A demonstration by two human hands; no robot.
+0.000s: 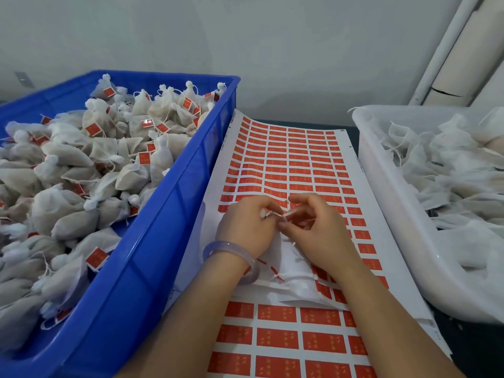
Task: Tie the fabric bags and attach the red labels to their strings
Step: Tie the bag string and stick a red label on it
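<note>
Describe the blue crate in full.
The blue crate is glossy moulded plastic, rectangular, with ribbed walls and a thick rolled rim. It stands upright on the left, its right wall touched by the curled edge of the label sheet. It is heaped with tied white fabric bags, many bearing red labels.

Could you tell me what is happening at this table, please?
A person is working over a sheet of red labels. The left hand and right hand both pinch what looks like the string of a white fabric bag lying on the sheet beneath them. The blue crate on the left holds tied, labelled bags; the white tub on the right holds loose bags with no labels showing.
</note>
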